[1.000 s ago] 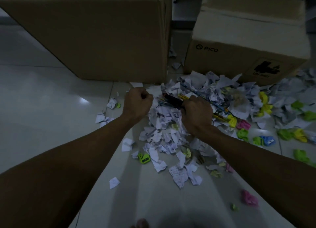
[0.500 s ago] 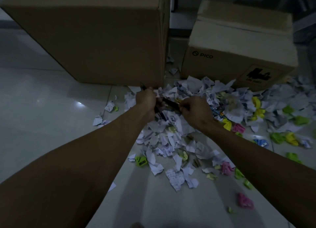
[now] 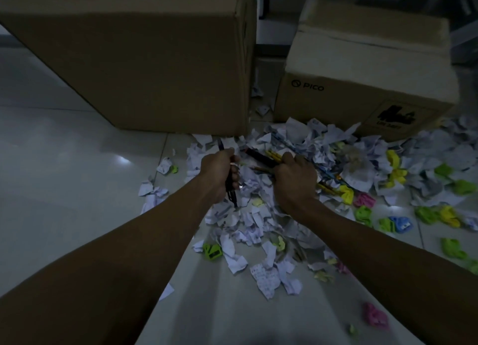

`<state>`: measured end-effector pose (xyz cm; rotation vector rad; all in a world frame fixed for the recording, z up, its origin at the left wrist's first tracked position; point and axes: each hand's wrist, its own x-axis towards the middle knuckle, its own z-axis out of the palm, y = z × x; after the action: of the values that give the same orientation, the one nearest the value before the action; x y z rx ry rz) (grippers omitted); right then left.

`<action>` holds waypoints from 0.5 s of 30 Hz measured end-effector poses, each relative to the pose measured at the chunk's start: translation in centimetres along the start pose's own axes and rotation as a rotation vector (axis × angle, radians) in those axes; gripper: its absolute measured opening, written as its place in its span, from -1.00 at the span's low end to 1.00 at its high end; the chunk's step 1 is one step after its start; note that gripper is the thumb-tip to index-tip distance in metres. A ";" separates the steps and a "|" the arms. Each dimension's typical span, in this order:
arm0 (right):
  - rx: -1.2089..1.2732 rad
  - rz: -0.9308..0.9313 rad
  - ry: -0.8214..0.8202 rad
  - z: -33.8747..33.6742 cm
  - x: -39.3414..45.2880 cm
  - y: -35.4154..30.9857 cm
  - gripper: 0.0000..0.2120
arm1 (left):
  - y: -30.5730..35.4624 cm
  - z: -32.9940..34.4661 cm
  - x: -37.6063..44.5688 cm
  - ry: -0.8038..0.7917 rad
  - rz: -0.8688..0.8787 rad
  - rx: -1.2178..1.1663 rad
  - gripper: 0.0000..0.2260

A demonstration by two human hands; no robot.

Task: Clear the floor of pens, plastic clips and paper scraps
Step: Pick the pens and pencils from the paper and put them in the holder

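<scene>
while gripped — pens [image 3: 260,157], both hands

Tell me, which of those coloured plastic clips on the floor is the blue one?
The blue clip lies right of the right hand, beside a green clip. It is the only blue one visible; the others look green, yellow or pink.

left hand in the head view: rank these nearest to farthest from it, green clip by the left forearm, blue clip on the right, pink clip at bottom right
From the left hand:
1. green clip, just below it, beside the forearm.
2. blue clip, across the paper pile to the right.
3. pink clip, far down at the bottom right.
</scene>
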<state>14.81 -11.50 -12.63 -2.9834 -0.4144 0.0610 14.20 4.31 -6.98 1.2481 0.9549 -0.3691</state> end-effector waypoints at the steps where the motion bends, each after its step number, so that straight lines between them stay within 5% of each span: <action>1: 0.013 -0.014 0.003 0.0 -0.1 0.0 -0.73 | 0.0 0.1 0.0 -0.008 -0.002 0.003 -0.71; 5: 0.155 -0.003 -0.032 -1.1 0.3 0.2 -0.91 | -0.2 0.1 -0.1 0.000 0.020 0.018 -0.73; 10: 0.679 0.120 0.004 -4.3 0.5 0.4 -0.62 | -0.3 0.0 -0.3 -0.063 0.072 -0.019 -0.77; 13: 0.821 0.087 -0.116 -5.4 0.1 -0.5 -0.75 | -0.4 0.7 -0.5 -0.234 0.075 -0.022 -0.78; 15: 0.877 0.070 -0.174 -5.2 0.1 -0.8 -0.78 | -0.3 1.3 -0.7 -0.194 0.087 -0.007 -0.78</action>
<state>14.95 -11.38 -7.39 -2.1278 -0.2135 0.3967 14.13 2.89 -6.60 1.2191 0.7339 -0.4104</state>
